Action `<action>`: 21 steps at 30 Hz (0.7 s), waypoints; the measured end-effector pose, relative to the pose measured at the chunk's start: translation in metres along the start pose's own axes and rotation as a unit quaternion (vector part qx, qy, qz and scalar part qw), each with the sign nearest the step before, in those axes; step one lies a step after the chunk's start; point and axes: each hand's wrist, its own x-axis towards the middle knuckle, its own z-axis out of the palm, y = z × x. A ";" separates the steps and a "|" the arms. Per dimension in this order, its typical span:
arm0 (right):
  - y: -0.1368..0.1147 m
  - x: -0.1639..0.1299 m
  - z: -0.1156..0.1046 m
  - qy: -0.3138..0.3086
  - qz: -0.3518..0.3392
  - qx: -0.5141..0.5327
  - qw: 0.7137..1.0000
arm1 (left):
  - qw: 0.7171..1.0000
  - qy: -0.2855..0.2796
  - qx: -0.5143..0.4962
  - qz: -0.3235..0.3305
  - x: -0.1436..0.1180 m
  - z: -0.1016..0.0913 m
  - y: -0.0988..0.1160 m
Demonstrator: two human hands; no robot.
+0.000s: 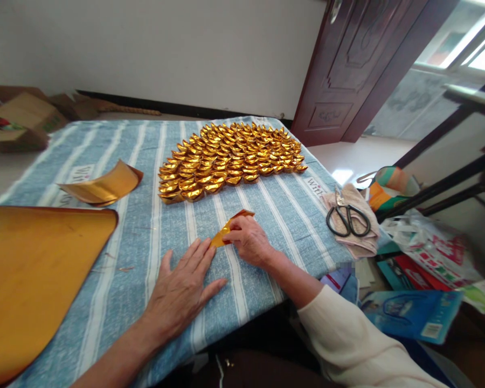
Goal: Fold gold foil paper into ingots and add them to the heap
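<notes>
In the head view, the left hand (181, 291) is lying flat, palm down, with its fingers spread and straight rather than closing on anything. Its fingertips are meeting the near-left end of a narrow, folded piece of shiny gold foil paper (219, 237), probably to keep that end from sliding. The right hand (249, 240) is clamping the same piece between thumb and curled fingers, seemingly for finer control of the fold; its palm side is staying hidden. The piece is lying slantwise between the hands, near the front edge of the desk draped in blue-and-white striped fabric (307, 237), presumably for easy reach.

Beyond it, many small gold boat-shaped foil pieces (234, 156) are sitting close together in curving rows, perhaps to save room and keep them upright. A curled stack of plain gold sheets (109, 183) is resting at the left, behind a large, flat amber-gold sheet (44, 280). Black-handled metal scissors (348, 214) are lying on a folded pink cloth (359, 196) at the right edge, likely keeping them clear of the working area.
</notes>
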 end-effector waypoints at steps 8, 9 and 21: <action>-0.001 0.001 -0.002 -0.003 0.007 0.017 1.000 | 1.000 0.009 0.009 -0.004 -0.005 -0.002 -0.003; -0.001 0.001 -0.003 -0.004 0.008 0.018 1.000 | 1.000 0.009 0.011 -0.007 -0.005 -0.003 -0.003; 0.001 0.001 -0.001 -0.007 0.008 0.032 0.999 | 0.998 0.036 0.033 -0.041 0.005 -0.015 0.004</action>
